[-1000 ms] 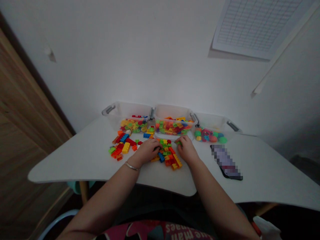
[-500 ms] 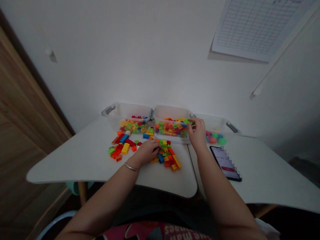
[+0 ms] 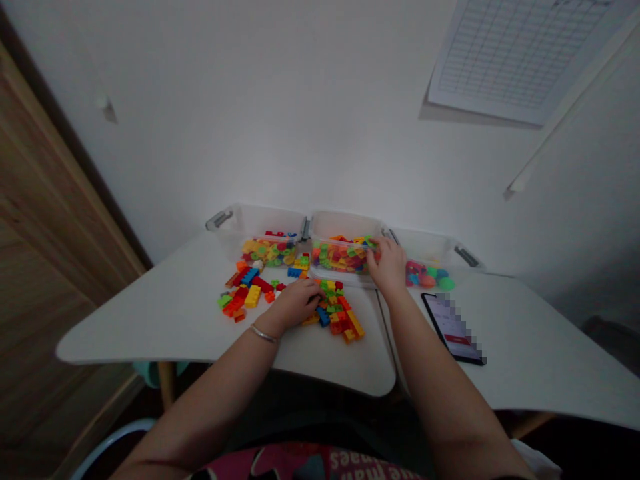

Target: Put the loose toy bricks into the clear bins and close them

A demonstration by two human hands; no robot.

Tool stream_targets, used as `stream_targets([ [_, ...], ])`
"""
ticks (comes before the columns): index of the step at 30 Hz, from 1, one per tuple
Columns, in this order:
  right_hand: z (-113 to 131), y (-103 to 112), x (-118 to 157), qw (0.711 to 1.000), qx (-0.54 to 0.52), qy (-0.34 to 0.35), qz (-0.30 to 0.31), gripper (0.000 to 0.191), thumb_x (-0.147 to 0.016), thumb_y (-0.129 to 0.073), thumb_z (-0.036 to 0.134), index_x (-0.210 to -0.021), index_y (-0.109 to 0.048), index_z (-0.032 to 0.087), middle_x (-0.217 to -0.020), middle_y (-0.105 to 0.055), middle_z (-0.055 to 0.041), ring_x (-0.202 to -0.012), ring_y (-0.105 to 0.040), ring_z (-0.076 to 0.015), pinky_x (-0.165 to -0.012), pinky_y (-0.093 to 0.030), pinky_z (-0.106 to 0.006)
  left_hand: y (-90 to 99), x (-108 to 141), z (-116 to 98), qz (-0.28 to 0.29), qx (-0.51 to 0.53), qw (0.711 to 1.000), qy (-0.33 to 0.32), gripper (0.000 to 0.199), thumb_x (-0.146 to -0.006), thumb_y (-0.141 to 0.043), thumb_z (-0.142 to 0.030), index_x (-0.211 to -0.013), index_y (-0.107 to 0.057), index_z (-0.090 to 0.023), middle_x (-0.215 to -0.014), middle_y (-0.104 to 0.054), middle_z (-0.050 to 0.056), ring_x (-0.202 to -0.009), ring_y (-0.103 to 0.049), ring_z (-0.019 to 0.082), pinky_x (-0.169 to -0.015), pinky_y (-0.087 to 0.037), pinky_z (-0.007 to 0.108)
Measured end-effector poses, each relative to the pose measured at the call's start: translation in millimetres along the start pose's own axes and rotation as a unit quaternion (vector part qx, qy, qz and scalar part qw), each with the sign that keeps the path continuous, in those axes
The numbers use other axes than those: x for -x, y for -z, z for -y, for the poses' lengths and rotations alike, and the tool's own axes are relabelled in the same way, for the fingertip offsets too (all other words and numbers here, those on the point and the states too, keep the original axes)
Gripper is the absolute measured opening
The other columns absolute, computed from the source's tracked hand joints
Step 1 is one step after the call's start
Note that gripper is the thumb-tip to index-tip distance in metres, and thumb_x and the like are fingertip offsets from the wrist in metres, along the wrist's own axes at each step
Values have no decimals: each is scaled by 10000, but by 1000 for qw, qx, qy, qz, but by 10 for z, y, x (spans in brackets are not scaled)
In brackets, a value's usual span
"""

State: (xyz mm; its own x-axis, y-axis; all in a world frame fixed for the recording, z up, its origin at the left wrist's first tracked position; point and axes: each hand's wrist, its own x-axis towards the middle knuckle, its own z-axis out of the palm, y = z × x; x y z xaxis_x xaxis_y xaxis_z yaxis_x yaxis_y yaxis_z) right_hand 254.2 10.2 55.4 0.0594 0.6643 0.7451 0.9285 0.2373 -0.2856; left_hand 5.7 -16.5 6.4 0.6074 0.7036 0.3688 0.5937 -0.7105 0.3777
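Observation:
My left hand [image 3: 299, 301] lies on the near pile of toy building bricks [image 3: 345, 321], its fingers curled down among them; whatever they grip is hidden. My right hand [image 3: 387, 265] reaches over the right front rim of the middle clear plastic box [image 3: 347, 273], which holds many coloured bricks. At its fingertips a green toy brick [image 3: 370, 240] shows, partly covered by the fingers. To the left of my left hand lies a second loose heap with a yellow brick [image 3: 253, 297], a blue brick [image 3: 249, 277] and red ones.
A left clear box [image 3: 235, 237] with bricks and a right clear box [image 3: 430, 247] with round coloured pieces flank the middle one. A phone [image 3: 453, 330] lies on the right white table [image 3: 530, 347]. Behind stands a wall with a printed sheet [image 3: 515, 60].
My right hand has moved a little left and lower over the middle box's rim, the green brick at its fingertips. My left hand stays at the near pile.

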Motion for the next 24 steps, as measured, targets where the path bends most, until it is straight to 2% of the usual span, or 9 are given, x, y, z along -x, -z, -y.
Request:
stream_targets([
  [5,-98,-66,76,999,-31,36,-8,403,-828,-534,233,-1222,-547,153,-1215,-591,-171,-1173,-494,-300,-1028,-365,-498,12,-1,-12,-2,-1,1000,3,212,-884,-497,-141,-941,-697,-184,-973,-669,75,-953,-600,203,-883,-495,342],
  [9,-133,-91,123,997,-57,22,-45,423,-823,-519,223,-1240,-523,155,-1231,-560,-175,-1197,-472,-299,-1040,-364,-515,26,-3,-31,1,0,1000,7,210,-882,-501,-140,-932,-700,-185,-961,-668,74,-956,-598,202,-885,-495,335],
  [13,-66,-72,184,993,-66,-9,-94,445,-809,-521,222,-1252,-520,173,-1283,-507,-172,-1244,-438,-306,-1061,-338,-547,20,-3,-29,1,-1,1000,6,208,-884,-502,-144,-936,-699,-183,-971,-669,77,-958,-595,203,-892,-493,337],
  [16,40,-48,297,993,-81,7,-91,449,-815,-519,207,-1263,-524,179,-1320,-486,-170,-1278,-416,-305,-1078,-325,-558,13,3,-19,-1,-2,1000,0,209,-886,-499,-146,-940,-698,-185,-977,-671,73,-968,-589,204,-902,-487,340],
  [19,126,-67,475,992,-115,45,-33,364,-832,-515,187,-1187,-595,178,-1248,-560,-151,-1226,-476,-279,-1067,-374,-512,12,10,-15,-2,-3,1000,-3,210,-888,-495,-146,-941,-695,-185,-974,-672,70,-965,-588,204,-899,-486,342],
  [21,144,-119,605,986,-149,60,39,297,-837,-512,168,-1097,-651,196,-1167,-623,-120,-1155,-536,-254,-1039,-421,-472,11,12,-17,-1,-6,1000,-1,208,-888,-496,-147,-940,-694,-183,-971,-672,72,-956,-591,206,-889,-487,345],
  [24,122,-234,753,966,-194,71,156,294,-831,-504,123,-1025,-701,223,-1110,-686,-76,-1090,-594,-223,-1015,-457,-435,7,11,-18,-1,-7,1000,4,204,-880,-505,-145,-939,-696,-186,-971,-673,74,-955,-595,207,-892,-485,347],
])
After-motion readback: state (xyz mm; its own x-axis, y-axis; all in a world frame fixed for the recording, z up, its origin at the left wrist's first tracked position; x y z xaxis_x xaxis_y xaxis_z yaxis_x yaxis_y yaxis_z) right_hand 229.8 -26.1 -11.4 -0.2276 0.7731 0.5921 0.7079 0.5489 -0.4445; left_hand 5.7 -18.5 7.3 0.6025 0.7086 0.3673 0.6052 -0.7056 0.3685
